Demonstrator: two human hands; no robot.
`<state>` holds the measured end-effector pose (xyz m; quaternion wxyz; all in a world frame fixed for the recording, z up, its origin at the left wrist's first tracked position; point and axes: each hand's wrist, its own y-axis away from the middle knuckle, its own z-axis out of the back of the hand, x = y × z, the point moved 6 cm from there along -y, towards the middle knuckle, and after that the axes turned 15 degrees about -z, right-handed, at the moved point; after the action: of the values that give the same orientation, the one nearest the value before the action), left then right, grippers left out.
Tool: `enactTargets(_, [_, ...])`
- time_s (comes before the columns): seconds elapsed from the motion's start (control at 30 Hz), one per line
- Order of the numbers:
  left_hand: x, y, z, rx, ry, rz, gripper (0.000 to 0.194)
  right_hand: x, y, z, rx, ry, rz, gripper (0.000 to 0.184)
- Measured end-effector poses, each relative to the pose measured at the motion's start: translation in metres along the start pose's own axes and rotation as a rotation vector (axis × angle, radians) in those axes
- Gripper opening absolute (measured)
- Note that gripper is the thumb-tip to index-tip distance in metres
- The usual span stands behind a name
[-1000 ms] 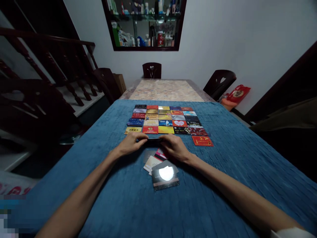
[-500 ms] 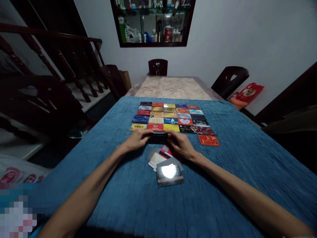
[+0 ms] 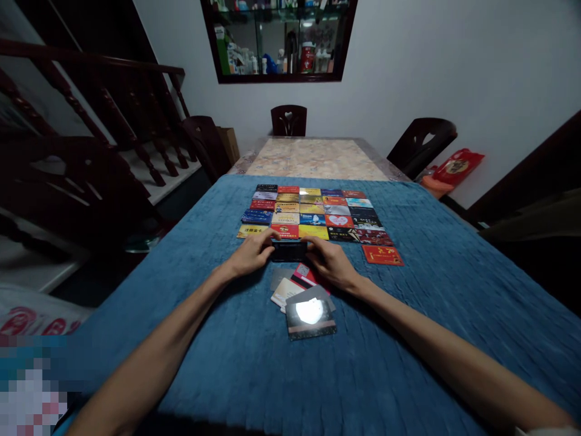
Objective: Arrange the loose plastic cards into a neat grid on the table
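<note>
A black card lies between my hands, just below the front row of cards. My right hand has its index finger at the card's upper right corner, gripping that edge; its other fingers are curled and partly hidden. At the card's left end, my left hand has its thumb by the edge and its index finger raised apart, over the front of a red card. Closer to me is a loose pile: a glossy dark card on top, with a cream card, a pink-red card and grey ones beneath.
Beyond my hands, several rows of colourful cards, among them a heart card, lie edge to edge on the blue cloth. A separate red card sits at the right. Chairs surround the table.
My left index finger has lifted away from the black card and opened from the thumb. My right hand stays at the card's right edge. The view has shifted slightly.
</note>
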<state>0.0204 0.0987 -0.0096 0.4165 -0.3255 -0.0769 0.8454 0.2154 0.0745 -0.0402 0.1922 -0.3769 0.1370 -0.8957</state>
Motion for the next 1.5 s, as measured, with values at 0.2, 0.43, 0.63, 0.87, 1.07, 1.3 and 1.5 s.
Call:
enactTargets(0.2, [0.0,-0.001,-0.001,-0.009,0.029,-0.005,0.02,0.002,0.001,-0.006,0.052,0.155,-0.027,0.044])
enactTargets(0.43, [-0.003,-0.001,0.0,-0.036,0.06,0.01,0.016,0.01,0.0,-0.003,0.035,0.132,0.02,0.053])
enactTargets(0.63, [-0.007,-0.002,0.002,-0.093,0.065,-0.007,0.017,0.02,0.001,0.0,0.009,0.259,0.037,0.056])
enactTargets(0.87, [-0.011,-0.003,0.0,-0.154,0.083,-0.012,0.016,0.023,-0.001,0.003,-0.05,0.427,0.046,0.055])
enactTargets(1.07, [-0.016,-0.005,0.001,-0.218,0.053,-0.043,0.018,0.028,-0.003,0.022,-0.117,0.441,0.104,0.054])
enactTargets(1.3, [-0.036,-0.021,-0.004,-0.209,-0.192,-0.245,0.039,0.024,-0.001,0.052,-0.199,0.444,0.163,0.052])
enactTargets(1.5, [-0.052,-0.039,-0.02,-0.111,-0.344,-0.404,0.053,0.012,0.003,0.079,-0.192,0.49,0.203,0.052])
